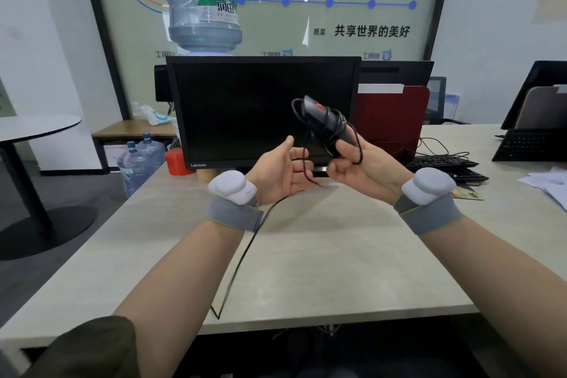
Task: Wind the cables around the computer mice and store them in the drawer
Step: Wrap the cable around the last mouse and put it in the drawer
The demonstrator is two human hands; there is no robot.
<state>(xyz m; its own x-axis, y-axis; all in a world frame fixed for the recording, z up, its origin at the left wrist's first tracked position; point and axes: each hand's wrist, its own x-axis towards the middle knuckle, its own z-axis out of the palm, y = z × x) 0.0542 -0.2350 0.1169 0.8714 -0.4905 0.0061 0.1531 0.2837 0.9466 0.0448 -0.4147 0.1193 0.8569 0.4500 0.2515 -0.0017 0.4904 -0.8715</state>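
A black computer mouse (322, 120) with a red scroll wheel is held up in front of the monitor, with several loops of its black cable wrapped around its body. My right hand (362, 169) grips the mouse from below. My left hand (279, 172) is beside it with the fingers curled around the loose cable (242, 258), which runs down across the desk to its front edge. No drawer is in view.
A black Lenovo monitor (264, 110) stands on the pale desk (322, 255) just behind my hands. Keyboards (445, 163) and cables lie at the right, papers (549, 184) at far right. A red cylinder (178, 161) is left of the monitor. Water bottles (138, 159) stand on the floor at left.
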